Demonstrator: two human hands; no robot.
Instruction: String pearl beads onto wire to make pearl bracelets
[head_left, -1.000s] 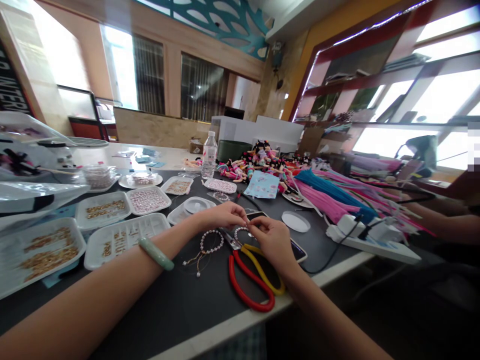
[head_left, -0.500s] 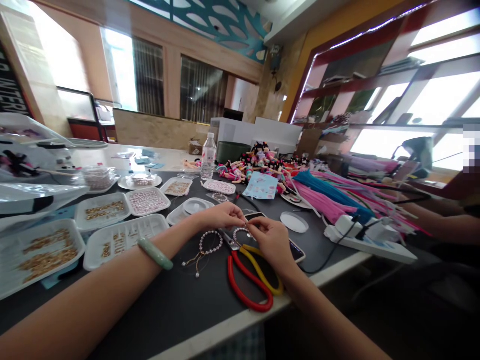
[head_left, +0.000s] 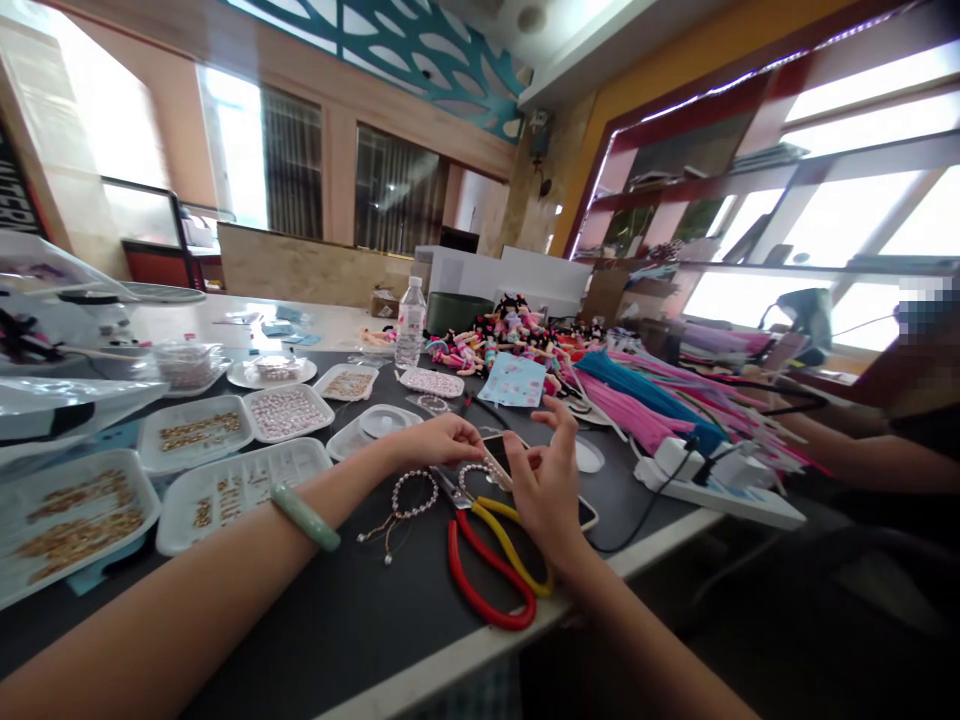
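My left hand [head_left: 450, 440], with a green bangle [head_left: 304, 517] on its wrist, is closed in a pinch at the upper end of a beaded bracelet [head_left: 465, 487]. Just right of it, my right hand [head_left: 547, 485] has its thumb and index finger apart; I see nothing between them. A phone [head_left: 587, 513] lies partly hidden behind the right hand. Below both hands are scissors [head_left: 489, 590] with one red and one yellow handle, blades pointing away. To their left a second beaded bracelet [head_left: 415, 494] with cord ends lies on the dark mat [head_left: 322, 630].
Trays of gold findings [head_left: 75, 520] and pink beads [head_left: 289, 412] stand at left. A water bottle [head_left: 410, 325], a pile of dolls [head_left: 510, 330] and pink and blue stems [head_left: 637, 405] are behind. A power strip [head_left: 720, 490] sits at right, near another person's arm [head_left: 840, 450].
My right hand has come away from the left fingertips, and its index finger has lifted and spread from the thumb. The left hand keeps its pinch. The view has shifted slightly.
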